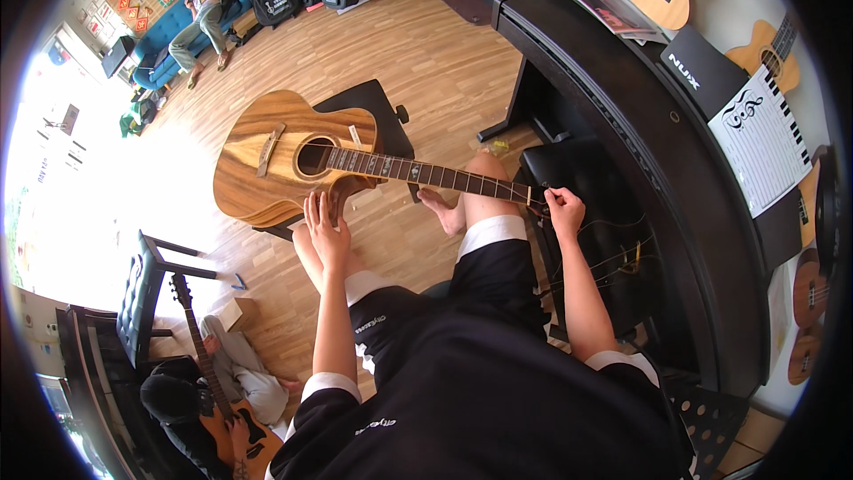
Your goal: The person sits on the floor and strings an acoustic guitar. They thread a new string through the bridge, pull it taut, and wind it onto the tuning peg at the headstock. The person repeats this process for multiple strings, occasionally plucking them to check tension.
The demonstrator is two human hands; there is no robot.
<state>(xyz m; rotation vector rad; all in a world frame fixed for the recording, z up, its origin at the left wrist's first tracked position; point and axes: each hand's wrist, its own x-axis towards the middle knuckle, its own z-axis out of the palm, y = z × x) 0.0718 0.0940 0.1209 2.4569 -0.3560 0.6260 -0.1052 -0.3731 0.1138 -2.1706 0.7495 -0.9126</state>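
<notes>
An acoustic guitar with a striped brown wood top lies face up on a black bench, its neck reaching right across my leg. Fingers outstretched, my left hand rests against the near side of the body, below the sound hole. At the head end of the neck, my right hand is closed in a pinch; what lies between its fingertips is too small to make out. Thin loose strings trail to the right of that hand. The headstock is mostly hidden in the dark there.
A dark digital piano curves along my right, with a black stool beside it. A person holding another guitar sits at lower left, near a tipped bench. Someone else sits on a blue sofa far left.
</notes>
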